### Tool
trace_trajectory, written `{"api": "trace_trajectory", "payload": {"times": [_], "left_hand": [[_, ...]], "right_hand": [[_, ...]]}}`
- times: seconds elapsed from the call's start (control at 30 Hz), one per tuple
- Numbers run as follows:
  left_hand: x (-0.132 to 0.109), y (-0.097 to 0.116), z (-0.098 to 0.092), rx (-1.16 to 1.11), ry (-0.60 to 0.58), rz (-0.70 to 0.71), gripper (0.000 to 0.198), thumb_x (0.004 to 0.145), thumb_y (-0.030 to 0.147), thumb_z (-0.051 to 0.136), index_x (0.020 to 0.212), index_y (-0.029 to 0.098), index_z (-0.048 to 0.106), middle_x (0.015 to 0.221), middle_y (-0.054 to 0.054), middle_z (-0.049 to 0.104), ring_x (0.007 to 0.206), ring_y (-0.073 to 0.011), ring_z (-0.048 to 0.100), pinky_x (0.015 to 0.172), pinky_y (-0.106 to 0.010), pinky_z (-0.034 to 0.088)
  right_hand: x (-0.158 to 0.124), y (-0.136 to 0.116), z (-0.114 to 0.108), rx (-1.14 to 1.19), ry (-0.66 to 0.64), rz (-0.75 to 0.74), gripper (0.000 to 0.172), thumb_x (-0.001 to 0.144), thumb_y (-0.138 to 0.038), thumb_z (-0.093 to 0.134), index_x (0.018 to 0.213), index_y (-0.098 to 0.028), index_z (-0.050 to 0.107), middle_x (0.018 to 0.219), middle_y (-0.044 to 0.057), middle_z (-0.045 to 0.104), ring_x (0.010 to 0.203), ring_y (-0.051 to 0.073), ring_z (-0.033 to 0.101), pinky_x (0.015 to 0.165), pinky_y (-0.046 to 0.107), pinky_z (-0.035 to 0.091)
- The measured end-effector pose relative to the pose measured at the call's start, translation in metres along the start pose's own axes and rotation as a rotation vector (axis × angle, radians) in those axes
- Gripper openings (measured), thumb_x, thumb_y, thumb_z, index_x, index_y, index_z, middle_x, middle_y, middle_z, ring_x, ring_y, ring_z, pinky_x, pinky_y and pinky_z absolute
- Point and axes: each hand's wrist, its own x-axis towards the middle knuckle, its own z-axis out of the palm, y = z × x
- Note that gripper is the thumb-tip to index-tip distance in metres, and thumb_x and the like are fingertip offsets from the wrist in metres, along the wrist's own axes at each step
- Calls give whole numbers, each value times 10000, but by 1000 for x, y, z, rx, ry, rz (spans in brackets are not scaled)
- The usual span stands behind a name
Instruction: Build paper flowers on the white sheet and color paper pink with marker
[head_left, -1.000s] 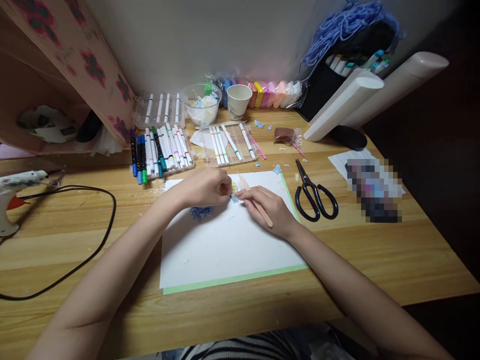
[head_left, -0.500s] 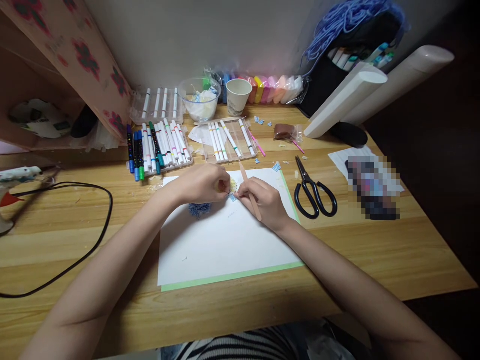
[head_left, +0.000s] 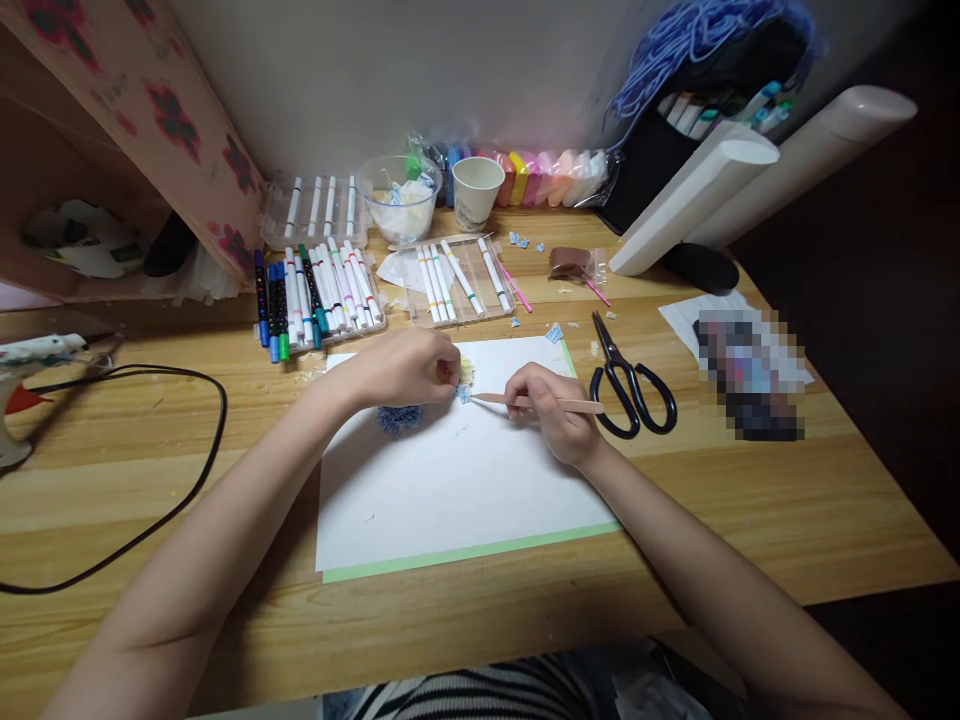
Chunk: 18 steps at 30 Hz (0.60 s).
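Observation:
My left hand [head_left: 409, 365] is closed in a pinch over the white paper sheet [head_left: 450, 500], at the edge of a small blue patterned scrap [head_left: 464, 395]. In my right hand [head_left: 553, 412] lies a flat wooden stick [head_left: 574, 405], held almost level. Its pointed tip meets the scrap or ends just beside it. Behind the scrap is a crumbly yellow patch [head_left: 467, 372], partly covered by my left fingers. A fuzzy dark-blue clump [head_left: 400, 420] rests on the paper below my left hand.
Black-handled scissors [head_left: 634, 395] lie right of the paper. Behind it are marker trays [head_left: 465, 280], a clear bowl [head_left: 405, 215] and a paper cup [head_left: 477, 195]. A glue gun [head_left: 37, 350] with a black cord [head_left: 214, 440] is at left. White tubes [head_left: 694, 205] lean at back right.
My right hand has moved right, off the scrap, and turned the stick from steep to nearly level, tip toward the scrap. My left hand has stayed in place.

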Motion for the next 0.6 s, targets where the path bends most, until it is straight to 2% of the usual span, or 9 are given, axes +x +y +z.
{"api": "trace_trajectory", "payload": {"times": [0.2, 0.6], "left_hand": [[0, 0, 0, 0, 4, 10, 141, 718, 198, 556, 771, 166, 684, 797, -30, 661, 660, -127, 559, 590, -229, 365], [0, -3, 0, -10, -2, 27, 157, 716, 196, 550, 776, 172, 692, 788, -26, 658, 656, -127, 553, 567, -223, 347]], "right_hand": [[2, 2, 5, 1, -47, 54, 388, 965, -456, 350, 794, -195, 581, 679, 9, 583, 608, 125, 579, 568, 251, 469], [3, 5, 6, -21, -37, 34, 389, 960, -471, 355, 804, -194, 579, 716, 17, 596, 644, 126, 599, 569, 238, 495]]}}
